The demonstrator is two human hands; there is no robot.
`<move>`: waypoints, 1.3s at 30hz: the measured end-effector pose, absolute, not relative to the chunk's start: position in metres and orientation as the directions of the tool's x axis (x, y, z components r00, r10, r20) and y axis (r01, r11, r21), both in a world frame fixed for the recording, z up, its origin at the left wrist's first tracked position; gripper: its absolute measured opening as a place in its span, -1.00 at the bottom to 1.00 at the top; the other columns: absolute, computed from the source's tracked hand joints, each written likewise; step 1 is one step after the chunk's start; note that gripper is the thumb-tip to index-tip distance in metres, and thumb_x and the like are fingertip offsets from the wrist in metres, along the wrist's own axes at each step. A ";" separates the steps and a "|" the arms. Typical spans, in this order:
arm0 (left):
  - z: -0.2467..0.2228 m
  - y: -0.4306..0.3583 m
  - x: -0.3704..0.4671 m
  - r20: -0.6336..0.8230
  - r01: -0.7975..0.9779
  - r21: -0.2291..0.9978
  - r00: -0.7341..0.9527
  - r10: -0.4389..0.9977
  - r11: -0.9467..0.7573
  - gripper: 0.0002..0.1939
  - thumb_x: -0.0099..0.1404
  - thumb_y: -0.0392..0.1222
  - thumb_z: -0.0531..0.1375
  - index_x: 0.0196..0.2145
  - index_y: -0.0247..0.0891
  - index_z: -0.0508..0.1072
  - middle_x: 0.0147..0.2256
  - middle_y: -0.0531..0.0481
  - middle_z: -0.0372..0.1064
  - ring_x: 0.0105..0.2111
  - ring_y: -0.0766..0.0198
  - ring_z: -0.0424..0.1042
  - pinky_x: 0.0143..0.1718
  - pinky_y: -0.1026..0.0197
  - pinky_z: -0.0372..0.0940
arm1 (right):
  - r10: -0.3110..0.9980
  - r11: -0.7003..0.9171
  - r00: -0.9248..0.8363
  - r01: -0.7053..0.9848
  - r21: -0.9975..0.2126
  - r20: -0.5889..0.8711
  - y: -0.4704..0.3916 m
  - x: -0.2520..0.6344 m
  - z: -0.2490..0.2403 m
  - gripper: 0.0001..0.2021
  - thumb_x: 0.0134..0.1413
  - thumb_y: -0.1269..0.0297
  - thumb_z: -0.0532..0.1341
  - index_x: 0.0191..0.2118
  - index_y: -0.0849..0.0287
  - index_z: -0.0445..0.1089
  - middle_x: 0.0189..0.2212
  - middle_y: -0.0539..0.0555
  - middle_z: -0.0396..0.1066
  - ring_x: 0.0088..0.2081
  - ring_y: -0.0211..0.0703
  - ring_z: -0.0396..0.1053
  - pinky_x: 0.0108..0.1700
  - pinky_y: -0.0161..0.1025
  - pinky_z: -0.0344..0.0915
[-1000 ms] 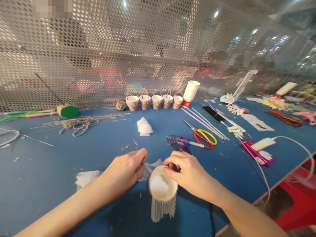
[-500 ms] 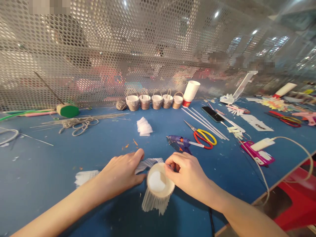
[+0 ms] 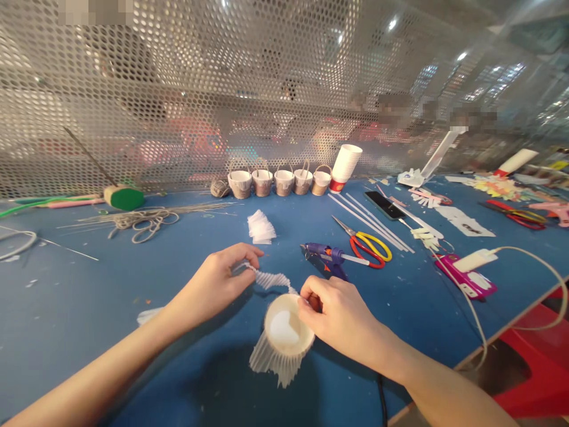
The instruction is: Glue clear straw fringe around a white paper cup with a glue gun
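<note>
A round, cream-rimmed cup [image 3: 288,325], seen from above, has pleated whitish material [image 3: 278,362] fanning out from its lower side. My right hand [image 3: 333,305] pinches the cup's upper right rim. A narrow pleated strip [image 3: 273,280] runs from the rim up to the left, where my left hand [image 3: 226,273] grips its far end between thumb and fingers. Beneath my left forearm, another white pleated piece [image 3: 149,315] is mostly hidden. Farther back lies a fanned white pleated piece [image 3: 261,227].
A purple glue gun [image 3: 326,255] and red-yellow scissors [image 3: 368,248] lie right of centre. Several small handled baskets [image 3: 283,182] and stacked paper cups [image 3: 347,166] line the mesh wall. Cord [image 3: 137,224] lies left; a phone [image 3: 384,204] and cables lie right.
My left hand has moved up and slightly left, drawing the pleated strip away from the cup. My right hand stays at the rim. The hanging pleats have spread a little leftward.
</note>
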State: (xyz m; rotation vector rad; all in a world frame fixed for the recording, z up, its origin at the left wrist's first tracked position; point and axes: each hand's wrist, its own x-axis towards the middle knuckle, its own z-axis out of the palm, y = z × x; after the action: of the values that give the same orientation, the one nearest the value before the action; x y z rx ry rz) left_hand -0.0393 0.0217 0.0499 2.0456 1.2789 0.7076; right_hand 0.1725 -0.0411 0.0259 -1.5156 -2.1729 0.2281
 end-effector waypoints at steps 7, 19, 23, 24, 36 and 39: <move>0.051 0.014 -0.031 -0.083 0.253 0.967 0.394 0.915 -0.021 -0.95 0.10 -0.23 0.12 -0.48 -0.22 0.30 -0.36 -0.03 0.50 -0.32 0.17 0.43 -0.25 0.14 0.29 | 0.944 0.331 -0.292 0.832 -0.446 0.157 -0.041 0.176 0.037 -0.89 0.07 0.35 0.22 -0.46 0.13 0.32 -0.55 -0.10 0.41 -0.50 -0.26 0.31 -0.38 -0.30 0.10; 0.035 0.015 -0.038 -0.092 0.312 0.946 0.524 0.847 -0.090 -0.69 0.01 -0.28 0.17 -0.21 -0.20 0.41 -0.50 0.14 0.23 -0.50 0.33 0.26 -0.43 0.28 0.20 | 0.942 0.334 -0.294 0.821 -0.462 0.160 -0.041 0.177 0.038 -0.87 0.04 0.36 0.27 -0.33 0.13 0.28 -0.37 -0.04 0.40 -0.39 -0.22 0.34 -0.31 -0.24 0.20; 0.036 0.011 -0.036 -0.002 0.422 0.868 0.530 0.848 -0.262 -0.80 0.07 -0.22 0.21 -0.28 -0.18 0.48 -0.47 0.13 0.26 -0.46 0.33 0.26 -0.38 0.28 0.20 | 0.938 0.347 -0.306 0.827 -0.442 0.164 -0.041 0.177 0.039 -0.83 0.01 0.39 0.29 -0.28 0.13 0.29 -0.34 -0.02 0.39 -0.40 -0.22 0.32 -0.33 -0.25 0.21; 0.036 0.011 -0.035 0.026 0.437 0.847 0.534 0.845 -0.302 -0.85 0.10 -0.20 0.20 -0.33 -0.18 0.50 -0.48 0.12 0.27 -0.45 0.32 0.27 -0.35 0.27 0.21 | 0.931 0.364 -0.322 0.820 -0.442 0.169 -0.041 0.177 0.040 -0.84 0.02 0.40 0.28 -0.27 0.12 0.30 -0.33 -0.02 0.40 -0.39 -0.23 0.33 -0.32 -0.25 0.22; 0.038 -0.001 -0.026 0.001 0.455 0.853 0.490 0.872 -0.257 -0.83 0.17 -0.11 0.14 -0.45 -0.20 0.47 -0.40 0.06 0.50 -0.36 0.25 0.44 -0.28 0.28 0.29 | 0.906 0.421 -0.342 0.792 -0.443 0.250 -0.041 0.176 0.035 -0.86 0.07 0.45 0.23 -0.48 0.16 0.40 -0.51 -0.07 0.41 -0.44 -0.27 0.31 -0.32 -0.28 0.15; 0.038 -0.005 -0.023 -0.040 0.476 0.858 0.440 0.897 -0.195 -0.80 0.17 -0.06 0.14 -0.45 -0.21 0.47 -0.47 0.09 0.47 -0.40 0.25 0.41 -0.33 0.30 0.27 | 0.907 0.418 -0.334 0.790 -0.448 0.257 -0.041 0.175 0.034 -0.84 0.06 0.47 0.21 -0.50 0.16 0.38 -0.53 -0.07 0.41 -0.46 -0.27 0.29 -0.33 -0.28 0.12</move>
State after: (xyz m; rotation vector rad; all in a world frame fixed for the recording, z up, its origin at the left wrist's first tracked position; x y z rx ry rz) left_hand -0.0233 -0.0054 0.0385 1.8302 1.1694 0.6147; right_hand 0.1755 -0.0411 0.0339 -1.4386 -2.2115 0.3346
